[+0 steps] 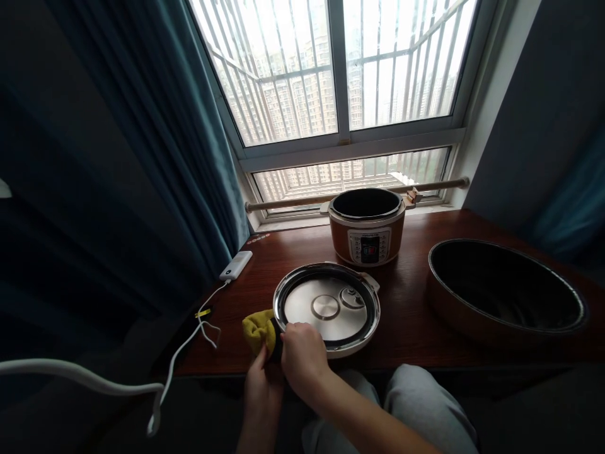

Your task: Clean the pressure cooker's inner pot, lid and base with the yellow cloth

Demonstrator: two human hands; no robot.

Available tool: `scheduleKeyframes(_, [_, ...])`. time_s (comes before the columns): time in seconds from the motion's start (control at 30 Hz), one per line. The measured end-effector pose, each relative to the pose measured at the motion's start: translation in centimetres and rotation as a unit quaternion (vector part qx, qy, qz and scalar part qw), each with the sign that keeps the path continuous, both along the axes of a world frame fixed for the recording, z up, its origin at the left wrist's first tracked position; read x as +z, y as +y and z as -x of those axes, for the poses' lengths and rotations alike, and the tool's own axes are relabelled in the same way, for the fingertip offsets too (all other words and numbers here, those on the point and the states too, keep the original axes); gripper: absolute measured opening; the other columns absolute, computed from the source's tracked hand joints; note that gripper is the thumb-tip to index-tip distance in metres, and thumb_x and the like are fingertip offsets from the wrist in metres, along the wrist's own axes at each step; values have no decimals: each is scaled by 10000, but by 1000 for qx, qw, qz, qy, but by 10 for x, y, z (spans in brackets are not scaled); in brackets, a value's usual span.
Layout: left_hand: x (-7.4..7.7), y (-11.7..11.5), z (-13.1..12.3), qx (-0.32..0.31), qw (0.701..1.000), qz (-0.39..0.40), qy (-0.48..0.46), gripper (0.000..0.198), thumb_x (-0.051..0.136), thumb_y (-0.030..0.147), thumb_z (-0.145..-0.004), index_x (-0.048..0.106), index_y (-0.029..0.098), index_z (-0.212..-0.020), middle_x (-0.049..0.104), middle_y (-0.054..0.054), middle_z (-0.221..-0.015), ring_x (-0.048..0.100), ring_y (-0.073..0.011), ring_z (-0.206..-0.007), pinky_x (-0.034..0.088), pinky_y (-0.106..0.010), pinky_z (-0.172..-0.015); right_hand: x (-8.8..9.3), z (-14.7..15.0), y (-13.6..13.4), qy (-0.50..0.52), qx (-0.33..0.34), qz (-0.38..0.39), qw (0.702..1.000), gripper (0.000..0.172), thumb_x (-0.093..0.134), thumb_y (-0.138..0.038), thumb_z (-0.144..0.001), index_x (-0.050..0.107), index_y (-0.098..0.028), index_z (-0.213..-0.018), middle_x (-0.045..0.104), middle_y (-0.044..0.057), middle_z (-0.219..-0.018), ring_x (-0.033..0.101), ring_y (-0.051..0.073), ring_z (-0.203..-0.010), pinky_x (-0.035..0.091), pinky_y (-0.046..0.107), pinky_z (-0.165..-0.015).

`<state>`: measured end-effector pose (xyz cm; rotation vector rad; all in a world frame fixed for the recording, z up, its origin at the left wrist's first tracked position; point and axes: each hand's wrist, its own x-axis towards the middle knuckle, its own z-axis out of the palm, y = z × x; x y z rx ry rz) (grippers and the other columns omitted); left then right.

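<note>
A round pressure-cooker lid [327, 307] lies upside down on the dark wooden table [406, 309], metal inner plate facing up. My right hand [302, 357] grips its near-left rim, fingers curled over the edge. My left hand [261, 380] is closed on a yellow cloth [258, 330], which is pressed against the lid's left side. The cooker body [367, 226], brown with a control panel, stands open behind the lid.
A large dark bowl-shaped pot [505, 293] sits at the right. A white power bank [236, 265] with a white cable [189, 343] lies at the left, the cable trailing off the table edge. Curtains [155, 126] hang left; a window is behind. My knees are below the table.
</note>
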<state>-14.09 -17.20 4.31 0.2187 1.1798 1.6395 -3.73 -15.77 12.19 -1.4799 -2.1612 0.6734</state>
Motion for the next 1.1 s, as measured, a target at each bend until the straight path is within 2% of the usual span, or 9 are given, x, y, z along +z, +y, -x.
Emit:
scheduleKeyframes(0.1, [27,4,-1,35,991,-50,122,288,459,264,-815,595,206,-1062,672,-60,-994,625,-213,-960,495,-346,-852,15,-1,-1,88,-30,-63,994,242,392,-187,-844,625,-150,-792,652,108,-754,597,212,-688,371,280,-591])
scheduleKeyframes(0.2, [68,7,-4,109,955,-92,259,409,531,319,-803,494,262,-1206,584,-31,-1176,553,-210,-1078,437,-353,-930,35,-2,2,209,-53,-105,971,250,367,-195,-862,564,-171,-709,604,40,-665,522,139,-588,311,245,-554])
scheduleKeyframes(0.33, [113,15,-11,132,882,-133,432,343,559,371,-788,528,209,-1089,584,-24,-1062,538,-200,-1031,408,-330,-929,50,-4,12,372,-75,-104,919,311,360,-254,-884,470,-175,-604,460,-26,-548,369,89,-504,251,223,-507])
scheduleKeyframes(0.5, [138,27,-31,85,818,-167,543,238,522,333,-807,490,198,-1001,576,-14,-952,559,-167,-900,447,-268,-814,44,-10,27,551,-94,-41,828,320,414,-347,-861,520,-156,-627,483,-30,-594,393,91,-575,319,197,-540])
scheduleKeyframes(0.67, [146,30,-60,-14,773,-153,615,210,461,302,-847,441,210,-1035,584,-18,-878,579,-165,-779,455,-279,-704,26,-23,28,705,-109,42,700,266,506,-376,-820,591,-141,-729,571,-15,-672,484,100,-624,411,206,-607])
scheduleKeyframes(0.73, [143,27,-73,-40,739,-154,655,224,442,301,-861,435,208,-1065,586,-43,-919,578,-186,-814,454,-310,-717,19,-31,23,753,-99,67,648,245,527,-373,-815,619,-146,-836,625,13,-770,552,123,-708,450,231,-677])
scheduleKeyframes(0.8, [138,24,-87,-63,696,-175,693,230,435,288,-865,436,198,-1077,576,-72,-963,562,-211,-878,447,-345,-757,11,-42,16,779,-94,85,614,284,547,-374,-807,621,-155,-973,652,54,-915,595,161,-836,471,269,-753])
scheduleKeyframes(0.93, [120,17,-115,-112,616,-199,754,233,448,220,-851,453,186,-1082,556,-106,-1024,519,-239,-932,434,-389,-805,-12,-65,0,785,-121,103,599,380,559,-388,-797,589,-182,-1115,637,89,-1062,603,205,-967,481,320,-829])
scheduleKeyframes(1.1, [94,12,-144,-165,560,-169,794,302,440,124,-816,471,161,-1113,523,-131,-1143,480,-251,-940,432,-413,-829,-54,-81,-8,779,-163,126,592,429,521,-403,-823,538,-215,-1208,650,70,-1045,621,193,-955,464,338,-893])
